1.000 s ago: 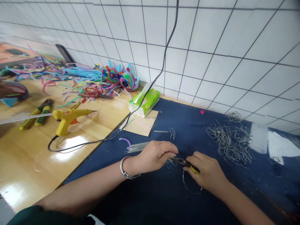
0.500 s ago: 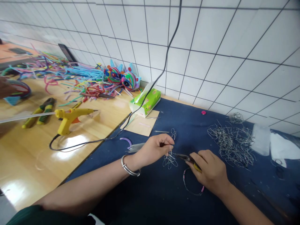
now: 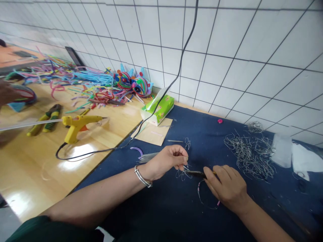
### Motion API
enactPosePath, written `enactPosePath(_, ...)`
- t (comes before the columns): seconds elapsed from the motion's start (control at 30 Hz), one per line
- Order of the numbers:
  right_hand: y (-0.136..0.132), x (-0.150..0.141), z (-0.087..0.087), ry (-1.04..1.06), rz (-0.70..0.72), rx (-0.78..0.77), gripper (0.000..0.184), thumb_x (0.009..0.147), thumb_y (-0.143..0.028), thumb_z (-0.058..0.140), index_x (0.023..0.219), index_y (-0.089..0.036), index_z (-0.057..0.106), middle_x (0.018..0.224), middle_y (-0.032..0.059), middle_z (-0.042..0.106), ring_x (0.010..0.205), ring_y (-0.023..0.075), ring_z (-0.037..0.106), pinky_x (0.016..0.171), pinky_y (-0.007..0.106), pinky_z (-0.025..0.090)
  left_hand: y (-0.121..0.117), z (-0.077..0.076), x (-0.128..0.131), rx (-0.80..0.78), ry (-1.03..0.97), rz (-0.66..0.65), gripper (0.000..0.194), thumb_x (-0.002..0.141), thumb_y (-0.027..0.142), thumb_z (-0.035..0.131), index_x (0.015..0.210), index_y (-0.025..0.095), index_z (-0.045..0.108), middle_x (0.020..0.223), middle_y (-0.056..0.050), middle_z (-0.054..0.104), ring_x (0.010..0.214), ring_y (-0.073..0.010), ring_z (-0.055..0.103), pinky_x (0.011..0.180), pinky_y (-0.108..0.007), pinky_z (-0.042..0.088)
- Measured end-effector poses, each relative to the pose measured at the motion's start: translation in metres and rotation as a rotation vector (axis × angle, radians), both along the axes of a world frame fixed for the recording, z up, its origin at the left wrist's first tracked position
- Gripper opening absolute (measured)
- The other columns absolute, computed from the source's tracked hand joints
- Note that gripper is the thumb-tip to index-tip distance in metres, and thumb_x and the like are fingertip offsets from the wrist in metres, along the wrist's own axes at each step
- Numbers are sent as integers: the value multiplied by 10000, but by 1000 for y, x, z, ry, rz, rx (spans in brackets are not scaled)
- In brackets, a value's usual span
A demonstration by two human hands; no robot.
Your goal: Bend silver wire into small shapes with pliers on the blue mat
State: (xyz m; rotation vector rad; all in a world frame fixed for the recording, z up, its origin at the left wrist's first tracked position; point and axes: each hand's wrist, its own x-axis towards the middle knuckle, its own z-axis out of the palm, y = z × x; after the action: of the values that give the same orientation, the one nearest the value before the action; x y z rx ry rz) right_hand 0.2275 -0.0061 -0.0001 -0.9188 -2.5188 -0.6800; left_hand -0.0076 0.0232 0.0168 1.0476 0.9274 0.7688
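Between the thumb and fingers of my left hand (image 3: pixel 170 160) is a pinched piece of thin wire, its end hard to make out. My right hand (image 3: pixel 224 185) is wrapped round a pair of pliers (image 3: pixel 196 173), whose dark jaws point left and reach the wire just below my left fingertips. Small bent wire loops (image 3: pixel 183 175) show under the jaws; I cannot tell whether they hang from the held wire or lie on the cloth. Below the pliers lies a wire ring (image 3: pixel 199 195) with pink parts. Straight wires (image 3: pixel 148 157) lie beside my left wrist.
A tangled wire heap (image 3: pixel 248 153) lies right on the dark blue cloth (image 3: pixel 156 208). A glue gun (image 3: pixel 75 126), more pliers (image 3: pixel 45 121) and colourful pipe cleaners (image 3: pixel 88 80) are left. A black cord (image 3: pixel 180 64) crosses in front of the tissue pack (image 3: pixel 160 109). Another person's hand (image 3: pixel 7 92) is far left.
The pliers have turned in my right hand, and their jaws have moved slightly left and down against the wire under my left fingers. My left hand keeps its pinch.
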Motion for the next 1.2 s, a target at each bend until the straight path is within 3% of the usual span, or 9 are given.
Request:
enactPosePath(0.77,-2,0,-3,12,28,-12,299,713,-206,652,1005,-204,586,780,39,568,713,152,475,643,295,377,-5,-1,3,-88,9,-33,96,731,194,585,790,128,548,659,2,577,524,-60,532,505,-185,382)
enactPosePath(1.2,-2,-4,0,34,28,-46,235,727,-205,636,957,-194,591,730,27,565,691,137,472,629,274,368,-5,-3,4,34,-27,0,110,741,207,594,772,116,540,648,16,557,531,-59,528,527,-189,410)
